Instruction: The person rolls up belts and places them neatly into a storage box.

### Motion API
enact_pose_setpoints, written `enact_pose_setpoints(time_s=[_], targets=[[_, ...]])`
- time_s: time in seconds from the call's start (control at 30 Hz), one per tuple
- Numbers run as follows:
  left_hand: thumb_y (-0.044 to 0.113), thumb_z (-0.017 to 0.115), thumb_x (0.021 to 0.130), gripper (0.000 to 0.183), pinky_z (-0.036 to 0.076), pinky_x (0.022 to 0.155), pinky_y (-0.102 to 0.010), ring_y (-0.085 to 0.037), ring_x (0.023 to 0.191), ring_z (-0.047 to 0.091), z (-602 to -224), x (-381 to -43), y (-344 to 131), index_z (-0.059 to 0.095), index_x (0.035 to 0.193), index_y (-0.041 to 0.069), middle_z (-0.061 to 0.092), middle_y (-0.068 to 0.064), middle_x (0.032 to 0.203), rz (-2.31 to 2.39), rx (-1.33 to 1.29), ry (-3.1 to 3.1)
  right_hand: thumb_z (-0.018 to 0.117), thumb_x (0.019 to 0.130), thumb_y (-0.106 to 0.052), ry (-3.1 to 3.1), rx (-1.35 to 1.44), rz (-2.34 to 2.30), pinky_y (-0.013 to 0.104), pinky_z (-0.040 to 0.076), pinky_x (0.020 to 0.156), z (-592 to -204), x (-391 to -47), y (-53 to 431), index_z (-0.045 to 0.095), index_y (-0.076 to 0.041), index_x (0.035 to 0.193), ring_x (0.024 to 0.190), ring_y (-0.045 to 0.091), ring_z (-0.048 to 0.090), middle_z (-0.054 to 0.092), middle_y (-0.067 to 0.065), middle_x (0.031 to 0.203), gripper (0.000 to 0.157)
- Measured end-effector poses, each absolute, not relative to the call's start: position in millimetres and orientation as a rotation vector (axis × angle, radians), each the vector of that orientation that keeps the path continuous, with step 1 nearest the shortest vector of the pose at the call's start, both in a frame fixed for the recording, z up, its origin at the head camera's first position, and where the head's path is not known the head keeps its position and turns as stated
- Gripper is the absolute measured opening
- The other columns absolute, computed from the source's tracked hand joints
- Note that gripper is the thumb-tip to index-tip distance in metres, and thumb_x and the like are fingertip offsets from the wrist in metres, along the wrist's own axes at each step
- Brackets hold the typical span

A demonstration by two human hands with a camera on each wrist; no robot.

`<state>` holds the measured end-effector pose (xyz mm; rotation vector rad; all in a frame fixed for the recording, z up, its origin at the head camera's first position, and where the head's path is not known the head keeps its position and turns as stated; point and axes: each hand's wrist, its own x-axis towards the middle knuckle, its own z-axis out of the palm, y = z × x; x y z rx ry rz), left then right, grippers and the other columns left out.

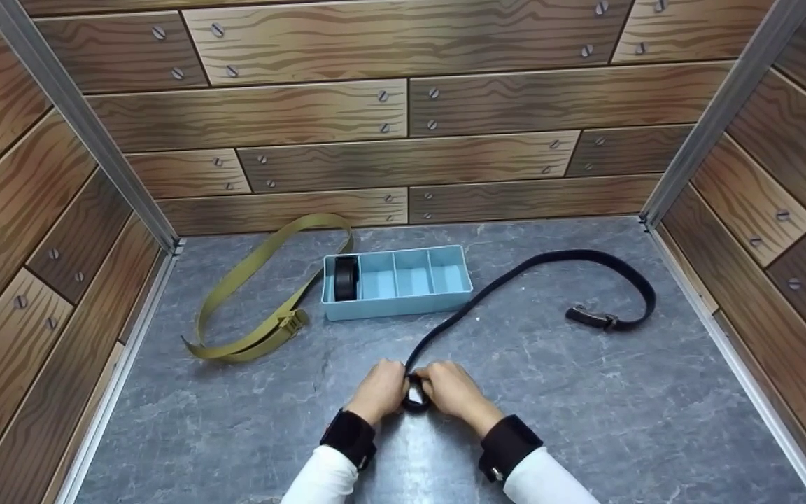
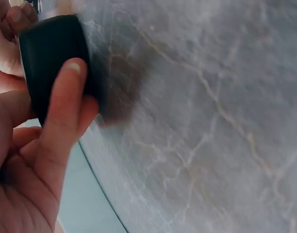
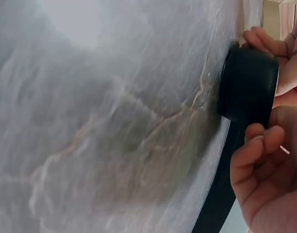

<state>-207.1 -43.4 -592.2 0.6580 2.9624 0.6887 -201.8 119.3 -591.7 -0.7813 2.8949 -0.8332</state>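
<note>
A black belt (image 1: 571, 255) runs from a coil near me, past the tray's right end, to its buckle at the right. My left hand (image 1: 379, 390) grips the coil from the left; in the left wrist view its fingers press on the outer face of the rolled belt (image 2: 54, 46). From the other side my right hand (image 1: 453, 389) holds the coil. The right wrist view shows its curled fingertips at the lower edge of the rolled belt (image 3: 248, 85), where the strap leads off. The coil stands on edge, with an open loop in its middle.
Behind the hands stands a light blue tray (image 1: 396, 306) with several compartments; its left one holds a rolled black belt (image 1: 345, 278). An olive webbing belt (image 1: 242, 276) lies looped at the left, partly behind the tray. Wood-patterned walls (image 1: 403, 157) enclose the grey marbled floor.
</note>
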Motion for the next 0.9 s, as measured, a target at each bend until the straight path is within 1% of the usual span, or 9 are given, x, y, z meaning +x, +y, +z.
enact_pose_setpoints(time_s=[0.1, 0.17, 0.33, 0.43, 0.5, 0.57, 0.6, 0.73, 0.9], targets=[[-0.001, 0.063, 0.081, 0.013, 0.053, 0.058, -0.033, -0.029, 0.064, 0.065, -594, -206, -40, 0.063, 0.068, 0.0, 0.063, -0.014, 0.066, 0.658, 0.639, 3.025, 0.062, 0.091, -0.003, 2.851, -0.658, -0.968, 0.032, 0.051, 0.063, -594, -201, 120, 0.073, -0.004, 0.103, 0.068, 0.014, 0.061, 0.068, 0.004, 0.079, 0.016], [-0.001, 0.065, 0.08, 0.011, 0.053, 0.058, -0.035, -0.03, 0.064, 0.065, -595, -205, -37, 0.064, 0.069, -0.001, 0.063, -0.015, 0.067, 0.657, 0.592, 3.062, 0.062, 0.094, -0.008, 2.787, -0.508, -1.065, 0.031, 0.052, 0.058, -595, -198, 121, 0.071, 0.0, 0.109, 0.061, 0.013, 0.061, 0.068, 0.005, 0.075, 0.019], [-0.002, 0.066, 0.076, 0.006, 0.054, 0.056, -0.034, -0.031, 0.065, 0.066, -595, -203, -32, 0.065, 0.07, -0.002, 0.063, -0.017, 0.069, 0.744, 0.47, 3.062, 0.062, 0.095, -0.009, 2.6, -0.266, -1.25, 0.031, 0.049, 0.04, -593, -191, 124, 0.068, 0.008, 0.111, 0.04, 0.014, 0.058, 0.062, 0.006, 0.055, 0.024], [-0.002, 0.065, 0.077, 0.006, 0.054, 0.057, -0.035, -0.032, 0.068, 0.067, -595, -202, -34, 0.065, 0.083, -0.005, 0.065, -0.019, 0.073, 0.765, 0.481, 3.037, 0.059, 0.095, -0.004, 2.575, -0.249, -1.245, 0.029, 0.048, 0.039, -593, -191, 124, 0.069, 0.008, 0.11, 0.038, 0.012, 0.057, 0.06, 0.005, 0.052, 0.022], [-0.001, 0.064, 0.079, 0.011, 0.053, 0.057, -0.036, -0.032, 0.07, 0.067, -594, -201, -36, 0.064, 0.09, -0.003, 0.065, -0.019, 0.076, 0.771, 0.502, 3.013, 0.058, 0.095, -0.004, 2.604, -0.271, -1.178, 0.028, 0.047, 0.038, -592, -192, 123, 0.071, 0.005, 0.107, 0.038, 0.01, 0.055, 0.059, 0.002, 0.051, 0.02], [0.001, 0.065, 0.082, 0.006, 0.052, 0.058, -0.037, -0.031, 0.07, 0.066, -593, -202, -38, 0.063, 0.088, 0.001, 0.065, -0.016, 0.076, 0.763, 0.527, 3.003, 0.058, 0.095, -0.004, 2.647, -0.322, -1.087, 0.027, 0.046, 0.038, -591, -194, 122, 0.073, 0.001, 0.098, 0.037, 0.008, 0.053, 0.057, 0.0, 0.051, 0.017], [0.003, 0.066, 0.083, 0.004, 0.052, 0.058, -0.038, -0.03, 0.069, 0.066, -592, -202, -39, 0.062, 0.083, 0.003, 0.065, -0.015, 0.074, 0.751, 0.539, 3.008, 0.058, 0.095, -0.005, 2.682, -0.367, -1.028, 0.027, 0.046, 0.039, -590, -195, 122, 0.073, -0.001, 0.092, 0.038, 0.008, 0.052, 0.057, -0.001, 0.052, 0.016], [0.012, 0.069, 0.086, 0.024, 0.051, 0.056, -0.039, -0.029, 0.064, 0.064, -588, -205, -41, 0.057, 0.066, 0.008, 0.063, -0.011, 0.068, 0.692, 0.571, 3.032, 0.061, 0.093, -0.005, 2.783, -0.539, -0.859, 0.029, 0.047, 0.048, -588, -199, 123, 0.067, -0.008, 0.075, 0.048, 0.011, 0.056, 0.059, 0.0, 0.062, 0.019], [0.011, 0.071, 0.084, 0.023, 0.051, 0.055, -0.037, -0.027, 0.061, 0.064, -589, -207, -41, 0.059, 0.065, 0.005, 0.063, -0.011, 0.066, 0.654, 0.613, 3.044, 0.063, 0.09, -0.003, 2.883, -0.735, -0.736, 0.034, 0.048, 0.057, -589, -202, 125, 0.065, -0.009, 0.072, 0.062, 0.019, 0.06, 0.063, 0.003, 0.068, 0.018]])
